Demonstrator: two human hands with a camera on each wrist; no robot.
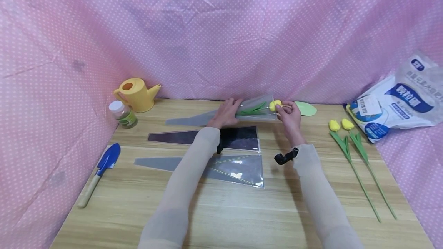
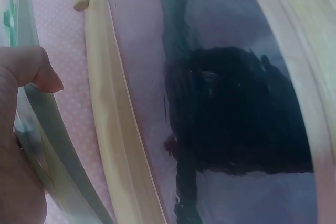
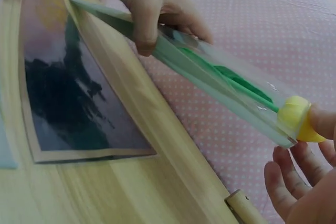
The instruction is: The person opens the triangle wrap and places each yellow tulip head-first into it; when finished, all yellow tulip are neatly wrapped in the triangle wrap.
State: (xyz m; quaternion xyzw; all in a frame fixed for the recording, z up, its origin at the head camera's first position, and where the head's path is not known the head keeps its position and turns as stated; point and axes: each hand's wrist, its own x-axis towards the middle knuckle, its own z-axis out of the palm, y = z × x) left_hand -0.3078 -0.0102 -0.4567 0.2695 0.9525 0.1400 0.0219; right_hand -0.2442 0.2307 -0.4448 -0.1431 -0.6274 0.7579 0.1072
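Note:
My left hand [image 1: 225,113] grips a clear tapered flower sleeve [image 1: 194,119] around its middle, thumb on the near side. Partly inside that sleeve lies a yellow artificial tulip [image 1: 275,105]; its green leaves [image 3: 244,83] show through the film. At the wide mouth, my right hand [image 1: 290,118] pinches the tulip's yellow head [image 3: 294,115], which sticks out past the edge. In the right wrist view the sleeve is raised and tilted. A dark-looking sleeve [image 1: 242,137] lies flat below it, with a grey clear sleeve [image 1: 238,166] nearer me.
Two more yellow tulips [image 1: 356,158] lie at the right, by a white and blue bag [image 1: 401,103]. A light green oval piece [image 1: 306,108] is behind my right hand. At the left are a yellow watering can [image 1: 138,95], a small bottle [image 1: 124,116] and a blue trowel [image 1: 109,156].

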